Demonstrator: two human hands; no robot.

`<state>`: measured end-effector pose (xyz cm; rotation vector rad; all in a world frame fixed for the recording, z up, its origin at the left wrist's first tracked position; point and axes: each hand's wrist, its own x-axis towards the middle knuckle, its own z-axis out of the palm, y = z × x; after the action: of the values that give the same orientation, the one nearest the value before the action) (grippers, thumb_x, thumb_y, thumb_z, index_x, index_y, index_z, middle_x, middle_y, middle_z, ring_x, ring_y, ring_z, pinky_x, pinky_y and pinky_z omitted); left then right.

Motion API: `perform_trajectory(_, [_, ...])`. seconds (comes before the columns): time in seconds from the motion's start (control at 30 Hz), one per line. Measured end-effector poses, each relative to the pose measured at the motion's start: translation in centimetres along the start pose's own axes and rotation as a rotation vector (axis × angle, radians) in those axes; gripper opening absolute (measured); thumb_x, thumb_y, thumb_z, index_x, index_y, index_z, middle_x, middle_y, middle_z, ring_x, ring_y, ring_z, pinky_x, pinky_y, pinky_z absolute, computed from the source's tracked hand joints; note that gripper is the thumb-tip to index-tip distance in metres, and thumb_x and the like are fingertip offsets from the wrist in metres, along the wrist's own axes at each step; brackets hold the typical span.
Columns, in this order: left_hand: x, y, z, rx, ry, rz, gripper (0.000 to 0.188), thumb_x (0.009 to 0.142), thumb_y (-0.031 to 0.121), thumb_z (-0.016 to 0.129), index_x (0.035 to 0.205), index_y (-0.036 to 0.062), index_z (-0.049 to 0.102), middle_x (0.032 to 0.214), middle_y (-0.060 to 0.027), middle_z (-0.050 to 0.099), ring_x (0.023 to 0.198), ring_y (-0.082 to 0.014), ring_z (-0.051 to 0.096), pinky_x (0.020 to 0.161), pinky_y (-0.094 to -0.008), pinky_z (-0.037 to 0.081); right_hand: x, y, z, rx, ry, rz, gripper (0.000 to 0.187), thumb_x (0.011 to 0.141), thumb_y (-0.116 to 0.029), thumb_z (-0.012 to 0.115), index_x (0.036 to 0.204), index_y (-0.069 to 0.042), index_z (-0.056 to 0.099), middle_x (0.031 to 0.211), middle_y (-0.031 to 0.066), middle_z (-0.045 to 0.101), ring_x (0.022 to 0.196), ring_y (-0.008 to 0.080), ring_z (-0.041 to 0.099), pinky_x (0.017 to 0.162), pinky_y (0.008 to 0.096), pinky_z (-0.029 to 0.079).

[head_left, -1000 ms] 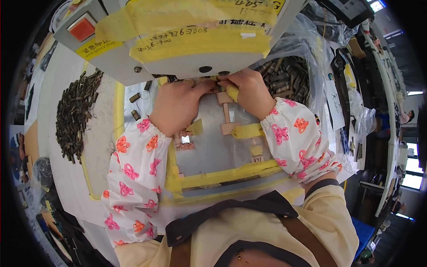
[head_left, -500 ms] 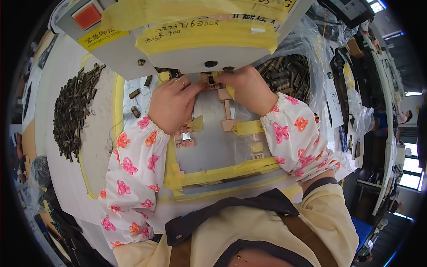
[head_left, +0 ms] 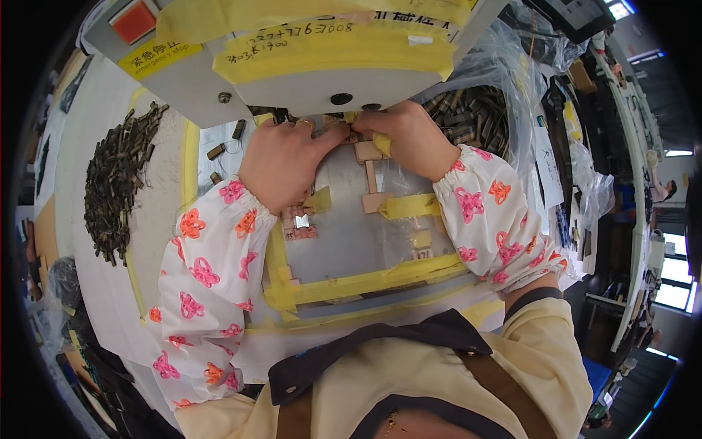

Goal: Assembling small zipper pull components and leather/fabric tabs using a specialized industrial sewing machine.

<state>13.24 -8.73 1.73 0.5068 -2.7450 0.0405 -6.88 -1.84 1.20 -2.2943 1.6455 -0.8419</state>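
Under the front edge of the machine head (head_left: 344, 80), my two hands meet over a grey metal plate (head_left: 344, 227). My left hand (head_left: 281, 164) is bent, its forefinger stretched right toward my right hand's fingertips. My right hand (head_left: 409, 135) is curled, thumb and forefinger pressed together beside it. Whatever small piece lies between the fingertips is covered by them. Pinkish-tan blocks (head_left: 371, 175) are fixed to the plate below my right hand. More such blocks (head_left: 300, 233), with a shiny metal bit among them, sit below my left wrist.
A pile of small dark strip-like pieces (head_left: 117, 183) lies at the left, another (head_left: 472, 121) in clear plastic at the right. Several loose dark pieces (head_left: 216, 151) with threads lie left of my left hand. Yellow tape (head_left: 358, 285) borders the plate. A red button (head_left: 133, 23) sits at upper left.
My left hand has shifted slightly left and up, its forefinger now reaching closer to my right fingertips. The small dark piece seen between the hands is now covered. The whole view has shifted slightly.
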Motion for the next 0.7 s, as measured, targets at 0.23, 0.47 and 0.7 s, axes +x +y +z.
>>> perform_trajectory(0.23, [-0.9, -0.7, 0.7, -0.192, 0.111, -0.078, 0.037, 0.07, 0.003, 0.054, 0.102, 0.0185, 0.064, 0.067, -0.006, 0.048, 0.058, -0.0257, 0.053, 0.055, -0.0358, 0.045, 0.1, -0.3, 0.4, -0.174, 0.026, -0.14, 0.019, 0.064, -0.001, 0.059, 0.081, -0.004, 0.066, 0.083, 0.0116, 0.061, 0.08, 0.0288, 0.059, 0.07, 0.0364, 0.05])
perform_trajectory(0.47, [-0.2, -0.1, 0.5, -0.075, 0.093, -0.003, 0.044, 0.07, -0.001, 0.054, 0.107, 0.0199, 0.062, 0.066, -0.0058, 0.045, 0.058, -0.0253, 0.051, 0.054, -0.0362, 0.044, -0.1, -0.3, 0.1, -0.18, 0.041, -0.123, 0.017, 0.064, -0.002, 0.058, 0.079, -0.004, 0.066, 0.083, 0.0113, 0.06, 0.08, 0.0281, 0.06, 0.069, 0.0365, 0.05])
perform_trajectory(0.7, [-0.8, -0.1, 0.8, -0.072, 0.13, -0.041, 0.044, 0.07, 0.001, 0.056, 0.109, 0.0189, 0.061, 0.066, -0.0052, 0.046, 0.059, -0.024, 0.052, 0.057, -0.0352, 0.045, 0.1, -0.9, 0.2, -0.262, 0.061, -0.122, 0.015, 0.063, -0.005, 0.06, 0.076, -0.008, 0.067, 0.078, 0.0076, 0.061, 0.077, 0.0251, 0.06, 0.068, 0.0346, 0.05])
